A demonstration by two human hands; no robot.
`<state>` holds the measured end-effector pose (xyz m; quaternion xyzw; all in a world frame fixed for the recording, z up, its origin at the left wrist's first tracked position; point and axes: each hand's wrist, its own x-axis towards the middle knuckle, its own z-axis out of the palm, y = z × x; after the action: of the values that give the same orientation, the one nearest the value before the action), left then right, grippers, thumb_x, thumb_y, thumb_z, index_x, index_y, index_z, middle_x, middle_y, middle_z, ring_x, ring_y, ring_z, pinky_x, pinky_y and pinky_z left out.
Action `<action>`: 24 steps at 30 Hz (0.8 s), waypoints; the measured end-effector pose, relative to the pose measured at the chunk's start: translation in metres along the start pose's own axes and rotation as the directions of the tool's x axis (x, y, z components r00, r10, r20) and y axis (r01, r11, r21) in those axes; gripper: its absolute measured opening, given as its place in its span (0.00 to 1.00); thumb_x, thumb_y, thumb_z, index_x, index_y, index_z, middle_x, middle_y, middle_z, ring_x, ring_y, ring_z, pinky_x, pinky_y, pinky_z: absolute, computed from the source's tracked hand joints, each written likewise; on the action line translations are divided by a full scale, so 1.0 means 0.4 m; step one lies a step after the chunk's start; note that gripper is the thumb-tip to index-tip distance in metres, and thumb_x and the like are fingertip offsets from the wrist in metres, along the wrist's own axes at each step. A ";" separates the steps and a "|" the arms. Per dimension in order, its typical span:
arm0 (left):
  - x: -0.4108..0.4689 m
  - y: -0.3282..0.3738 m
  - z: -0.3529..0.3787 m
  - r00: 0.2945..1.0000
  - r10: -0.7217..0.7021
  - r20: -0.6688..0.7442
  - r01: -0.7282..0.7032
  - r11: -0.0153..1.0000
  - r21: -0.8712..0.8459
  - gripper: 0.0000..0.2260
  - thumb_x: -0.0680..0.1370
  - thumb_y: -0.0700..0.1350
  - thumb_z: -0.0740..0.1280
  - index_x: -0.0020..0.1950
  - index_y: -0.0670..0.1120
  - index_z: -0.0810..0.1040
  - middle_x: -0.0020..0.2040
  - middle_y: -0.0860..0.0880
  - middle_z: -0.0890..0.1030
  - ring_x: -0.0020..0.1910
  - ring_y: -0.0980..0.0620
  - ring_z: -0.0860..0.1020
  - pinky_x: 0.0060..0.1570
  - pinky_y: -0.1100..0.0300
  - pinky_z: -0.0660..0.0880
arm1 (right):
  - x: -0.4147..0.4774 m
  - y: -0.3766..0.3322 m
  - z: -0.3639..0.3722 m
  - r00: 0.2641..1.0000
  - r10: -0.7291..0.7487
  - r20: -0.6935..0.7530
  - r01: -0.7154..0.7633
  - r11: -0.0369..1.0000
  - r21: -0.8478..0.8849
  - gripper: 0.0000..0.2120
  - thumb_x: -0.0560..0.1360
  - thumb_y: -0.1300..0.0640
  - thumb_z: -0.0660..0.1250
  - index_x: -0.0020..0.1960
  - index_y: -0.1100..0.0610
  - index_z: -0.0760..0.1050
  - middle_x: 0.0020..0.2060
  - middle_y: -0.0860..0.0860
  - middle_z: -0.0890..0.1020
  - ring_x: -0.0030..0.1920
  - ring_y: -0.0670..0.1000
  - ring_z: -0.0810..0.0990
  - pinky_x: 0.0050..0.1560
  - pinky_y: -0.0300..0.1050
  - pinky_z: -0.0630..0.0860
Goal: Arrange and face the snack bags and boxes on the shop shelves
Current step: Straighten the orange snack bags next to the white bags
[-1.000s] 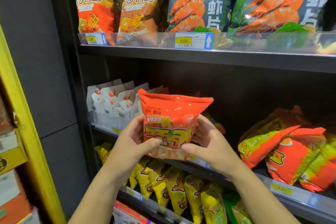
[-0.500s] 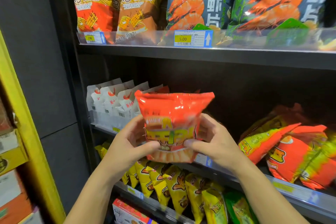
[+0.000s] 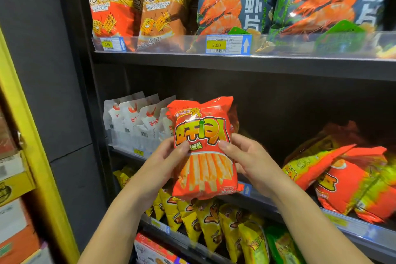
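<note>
One red snack bag (image 3: 203, 148) now faces the camera (print upside down), tipped up from earlier. The left hand (image 3: 162, 163) and right hand (image 3: 250, 161) pinch its sides, before the middle shelf (image 3: 351, 226). Above: two rice-crust bags (image 3: 111, 6), two prawn bags (image 3: 227, 0).

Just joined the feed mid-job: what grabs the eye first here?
An orange-red snack bag, print upside down, sits centre, gripped by the left hand and right hand. Shrimp-chip bags fill the top shelf at upper right, and a toppled heap of orange and yellow-green bags lies on the middle shelf at right.
</note>
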<state>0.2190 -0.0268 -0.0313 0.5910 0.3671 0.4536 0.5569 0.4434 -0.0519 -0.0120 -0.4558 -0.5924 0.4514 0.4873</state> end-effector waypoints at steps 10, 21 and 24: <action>0.045 0.005 0.127 0.997 0.073 -0.005 -0.073 0.997 0.014 0.31 0.68 0.60 0.76 0.69 0.55 0.74 0.61 0.55 0.86 0.58 0.52 0.86 0.56 0.51 0.83 | -0.048 0.004 -0.182 0.969 -0.197 -0.151 0.135 0.928 -0.347 0.26 0.75 0.38 0.66 0.70 0.48 0.77 0.58 0.44 0.86 0.60 0.44 0.84 0.63 0.47 0.81; 0.173 -0.025 0.312 0.907 0.324 -0.269 -0.208 0.900 0.384 0.30 0.72 0.65 0.76 0.68 0.59 0.68 0.57 0.61 0.82 0.52 0.64 0.82 0.49 0.62 0.80 | -0.068 -0.012 -0.297 0.954 -0.237 -0.183 -0.171 0.070 -0.983 0.24 0.83 0.39 0.59 0.77 0.45 0.68 0.70 0.47 0.77 0.67 0.54 0.77 0.61 0.51 0.75; 0.189 -0.056 0.326 0.837 0.442 -0.322 -0.184 0.782 0.596 0.34 0.70 0.71 0.73 0.69 0.58 0.66 0.57 0.56 0.82 0.55 0.53 0.82 0.53 0.47 0.81 | -0.062 -0.003 -0.298 0.961 -0.185 -0.206 -0.220 -0.059 -0.974 0.25 0.83 0.38 0.57 0.78 0.44 0.65 0.70 0.48 0.76 0.67 0.57 0.77 0.60 0.50 0.74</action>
<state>0.3681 0.0044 -0.0398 0.6578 0.4908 0.5417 0.1815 0.5637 -0.0656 -0.0008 -0.7312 -0.6527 -0.1848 0.0723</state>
